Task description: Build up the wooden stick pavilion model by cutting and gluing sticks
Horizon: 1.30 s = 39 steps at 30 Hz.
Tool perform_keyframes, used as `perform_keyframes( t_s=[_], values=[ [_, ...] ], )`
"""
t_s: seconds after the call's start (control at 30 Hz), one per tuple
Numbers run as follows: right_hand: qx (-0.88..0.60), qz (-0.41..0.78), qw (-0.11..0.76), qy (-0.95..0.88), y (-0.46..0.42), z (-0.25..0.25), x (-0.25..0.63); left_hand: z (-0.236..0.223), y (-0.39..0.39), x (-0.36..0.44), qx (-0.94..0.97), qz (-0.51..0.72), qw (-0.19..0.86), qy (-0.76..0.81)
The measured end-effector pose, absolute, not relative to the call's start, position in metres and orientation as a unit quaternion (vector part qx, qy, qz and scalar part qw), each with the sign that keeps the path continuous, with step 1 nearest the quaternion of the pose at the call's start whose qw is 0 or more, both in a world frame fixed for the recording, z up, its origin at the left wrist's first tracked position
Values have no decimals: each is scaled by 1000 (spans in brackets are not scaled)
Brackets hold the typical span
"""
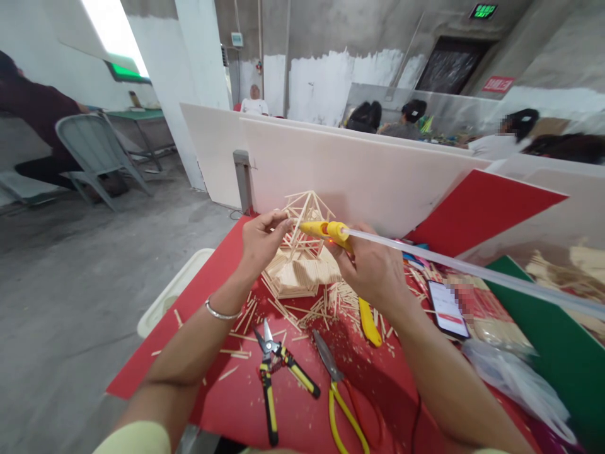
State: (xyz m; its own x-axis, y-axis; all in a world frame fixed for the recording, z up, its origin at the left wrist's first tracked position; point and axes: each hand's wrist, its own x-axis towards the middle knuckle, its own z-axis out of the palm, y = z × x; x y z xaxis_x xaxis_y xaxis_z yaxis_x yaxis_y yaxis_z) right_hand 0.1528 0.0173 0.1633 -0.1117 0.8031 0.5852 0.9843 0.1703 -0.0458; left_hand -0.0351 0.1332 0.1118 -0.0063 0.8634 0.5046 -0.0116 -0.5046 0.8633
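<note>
My right hand (pixel 373 268) is closed around a yellow glue gun (pixel 331 231) whose long clear glue stick (pixel 454 263) sticks out to the right. The gun's nozzle points left at a small house frame built of thin wooden sticks (pixel 302 252) on the red table (pixel 246 403). My left hand (pixel 262 243) pinches a thin stick at the frame's roof, right beside the nozzle tip. A silver bangle sits on my left wrist.
Loose wooden sticks (pixel 326 309) litter the table around the model. Yellow-handled cutters (pixel 274 372) and pliers (pixel 338 391) lie near me. A phone (pixel 447 309) and plastic bags (pixel 515 372) lie at right. White partition boards (pixel 359 170) stand behind; other people sit beyond them.
</note>
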Motion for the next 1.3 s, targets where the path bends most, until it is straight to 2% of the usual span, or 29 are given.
perform_keyframes(
  t_s=[0.6,0.77,1.0,1.3],
  values=[
    [-620,-175,245,-724,14,166,153,113,133,-34,610,613,357,352],
    [-656,-218,230,-685,10,168,165,113,134,-34,616,612,351,351],
    [-661,-247,207,-677,6,180,176,122,141,-25,657,616,254,353],
    [-675,-260,140,-676,13,187,181,133,157,-13,764,534,152,328]
  ],
)
